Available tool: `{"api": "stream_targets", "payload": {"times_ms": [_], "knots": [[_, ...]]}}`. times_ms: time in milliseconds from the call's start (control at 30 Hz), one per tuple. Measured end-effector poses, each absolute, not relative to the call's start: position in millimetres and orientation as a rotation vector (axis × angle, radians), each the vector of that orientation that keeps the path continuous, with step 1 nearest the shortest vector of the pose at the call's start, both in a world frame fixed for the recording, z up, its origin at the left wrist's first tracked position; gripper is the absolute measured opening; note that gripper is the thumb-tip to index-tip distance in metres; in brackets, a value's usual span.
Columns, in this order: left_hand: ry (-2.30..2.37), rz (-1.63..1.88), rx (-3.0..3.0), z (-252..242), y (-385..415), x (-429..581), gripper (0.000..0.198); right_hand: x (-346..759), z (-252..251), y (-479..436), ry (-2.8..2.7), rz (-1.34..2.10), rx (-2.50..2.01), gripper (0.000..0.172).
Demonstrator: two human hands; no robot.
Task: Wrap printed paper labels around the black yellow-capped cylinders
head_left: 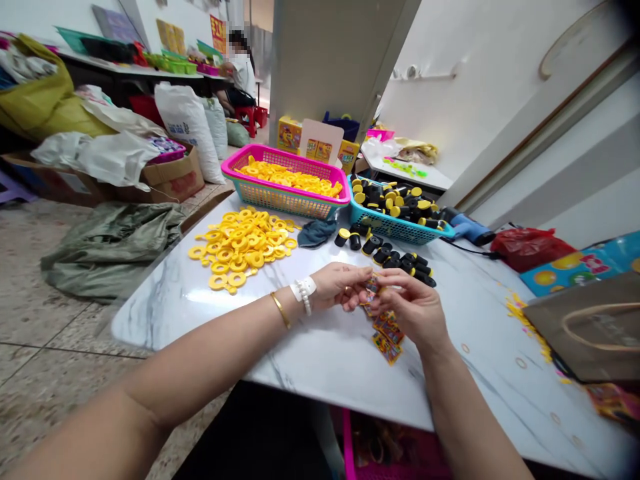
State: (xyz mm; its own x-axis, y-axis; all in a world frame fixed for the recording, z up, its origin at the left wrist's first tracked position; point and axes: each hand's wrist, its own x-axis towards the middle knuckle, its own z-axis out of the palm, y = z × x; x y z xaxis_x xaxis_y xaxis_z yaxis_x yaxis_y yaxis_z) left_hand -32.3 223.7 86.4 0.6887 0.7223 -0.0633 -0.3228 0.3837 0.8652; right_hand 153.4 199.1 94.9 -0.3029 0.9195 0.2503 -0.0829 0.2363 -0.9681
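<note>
Head view: a small, glossy, multicoloured printed slip (pixel 371 287) is held above the table, between the fingertips of both hands. By the left hand (pixel 335 287), the slip is pinched with thumb and fingers drawn together; by the right hand (pixel 413 307), with fingers curled and nearly closed, it is met from the other side. Just below, more orange-and-purple printed slips (pixel 387 340) are spread, overlapping, on the white marble-patterned table (pixel 320 360). The work is judged to be under way with one slip, while those lying flat are apparently left to be handled. Beyond the hands, black cylinders with yellow ends (pixel 384 255) are laid loose, and many more are heaped in a blue lattice basket (pixel 395 227). A pile of yellow plastic ring pieces (pixel 245 243) is left untouched, with others filling a pink-rimmed plastic basket (pixel 275 199); how many pieces have been completed cannot be told. Most of the held slip is covered by fingers, and its print cannot be read. The magenta container (pixel 349 443) under the table edge is cut off by the frame, and its contents are too dark to be identified.
</note>
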Motion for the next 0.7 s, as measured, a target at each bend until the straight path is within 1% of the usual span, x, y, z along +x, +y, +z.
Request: {"api": "stream_targets", "payload": {"times_ms": [33,67,100,167,200,267,333,400,500,567,633,700], "knots": [[0.493,0.699,0.967,87.3,222.3,-31.4,0.047,151.2,96.8,195.8,-1.532,1.248,-0.823,0.032],[0.511,0.694,0.969,88.3,220.2,-30.2,0.048,149.7,98.5,190.5,-1.554,1.212,-0.83,0.036],[0.52,0.676,0.973,89.3,217.0,-28.4,0.049,149.5,99.8,182.7,-1.567,1.155,-0.839,0.033],[0.485,0.564,1.008,90.6,207.1,-23.3,0.052,155.1,99.9,158.2,-1.568,1.041,-0.854,0.018],[0.441,0.456,1.043,90.7,200.7,-20.3,0.053,161.1,98.8,141.5,-1.563,1.018,-0.869,0.014],[0.344,0.21,1.126,89.8,187.8,-13.9,0.053,178.5,95.4,102.1,-1.547,1.051,-0.932,0.015],[0.346,0.102,1.198,87.5,179.9,-8.7,0.054,199.0,90.0,60.9,-1.606,1.072,-1.073,0.02],[0.509,0.22,1.275,84.8,181.0,-5.6,0.05,218.4,79.8,25.5,-1.801,0.963,-1.268,0.028],[0.872,0.54,1.316,82.5,195.2,-5.8,0.032,241.9,53.5,-8.3,-2.153,0.541,-1.46,0.029],[1.017,0.673,1.268,83.1,205.1,-8.2,0.028,253.0,37.5,-16.0,-2.279,0.275,-1.463,0.03],[1.062,0.729,1.236,83.8,211.1,-10.4,0.025,259.2,34.4,-11.3,-2.328,0.121,-1.403,0.027],[1.074,0.755,1.258,83.1,212.9,-11.4,0.024,260.8,47.6,7.4,-2.274,0.03,-1.375,0.018]]}}
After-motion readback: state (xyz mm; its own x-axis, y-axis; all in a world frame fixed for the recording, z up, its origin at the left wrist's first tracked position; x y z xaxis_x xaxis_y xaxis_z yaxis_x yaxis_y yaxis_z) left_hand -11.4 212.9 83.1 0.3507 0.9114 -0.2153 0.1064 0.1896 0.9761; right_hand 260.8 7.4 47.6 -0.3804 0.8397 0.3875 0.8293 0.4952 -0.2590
